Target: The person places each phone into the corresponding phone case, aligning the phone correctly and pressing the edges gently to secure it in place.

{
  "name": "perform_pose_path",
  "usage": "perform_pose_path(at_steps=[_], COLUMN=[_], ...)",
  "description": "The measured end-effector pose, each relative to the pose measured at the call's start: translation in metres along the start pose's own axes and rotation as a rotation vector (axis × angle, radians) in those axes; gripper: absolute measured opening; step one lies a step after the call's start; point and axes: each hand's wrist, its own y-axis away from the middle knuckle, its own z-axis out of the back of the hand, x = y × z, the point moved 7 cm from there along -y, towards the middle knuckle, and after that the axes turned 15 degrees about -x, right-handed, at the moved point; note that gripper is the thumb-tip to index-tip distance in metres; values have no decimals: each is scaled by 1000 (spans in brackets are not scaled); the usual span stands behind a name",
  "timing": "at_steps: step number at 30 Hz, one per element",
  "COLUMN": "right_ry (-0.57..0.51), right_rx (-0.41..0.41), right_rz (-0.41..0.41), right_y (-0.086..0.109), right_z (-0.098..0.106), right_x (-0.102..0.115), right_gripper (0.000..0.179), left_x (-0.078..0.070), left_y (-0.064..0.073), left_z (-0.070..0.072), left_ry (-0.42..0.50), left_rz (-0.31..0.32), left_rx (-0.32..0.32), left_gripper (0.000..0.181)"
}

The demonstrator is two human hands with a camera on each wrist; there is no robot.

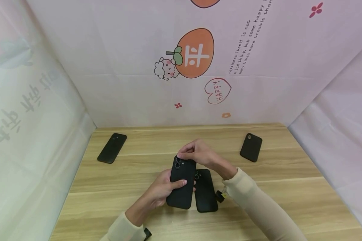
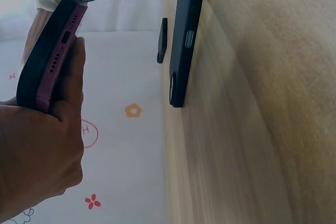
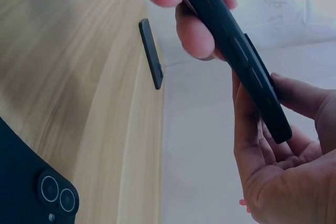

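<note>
Raised over the table, a phone in a black case (image 1: 182,172) is gripped by my left hand (image 1: 161,187), thumb across its back and fingers round the far side. My right hand (image 1: 203,152) pinches its top edge beside the two camera lenses. The left wrist view shows the phone's purplish bottom edge (image 2: 59,56), with port and speaker holes, along the black case. In the right wrist view the right hand's thumb lies at the camera bump, its fingers behind. Just right of the held phone, a second black phone (image 1: 206,195) lies camera side up on the wooden table.
A black phone (image 1: 112,148) lies at the back left of the table (image 1: 151,144), and a smaller black one (image 1: 251,147) at the back right. Printed white cloth (image 1: 132,93) walls the back and both sides. A small black device (image 1: 220,196) sits at my right wrist.
</note>
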Motion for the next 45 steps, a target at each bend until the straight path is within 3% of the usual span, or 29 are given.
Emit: perform_pose_path(at_steps=[10, 20, 26, 34, 39, 45], right_ry=[-48, -166, -201, -166, -174, -178], right_rx=[-44, -85, -109, -149, -152, -139], right_rz=[0, -62, -87, -54, -30, -33], right_y=[2, 9, 11, 15, 18, 19], right_z=[-1, 11, 12, 14, 15, 14], right_x=[-5, -16, -20, -17, -13, -11], right_gripper=[20, 26, 29, 25, 22, 22], left_x=[-1, -8, -10, -11, -13, -15], left_y=[-2, -3, -4, -5, -5, -7], left_z=[2, 16, 18, 17, 18, 27], left_ry=[4, -39, -22, -43, -84, -193], left_rz=[-20, -66, -69, -54, -50, -100], left_rx=[-20, -129, -135, -113, -101, -185], left_gripper=[46, 47, 46, 48, 46, 45])
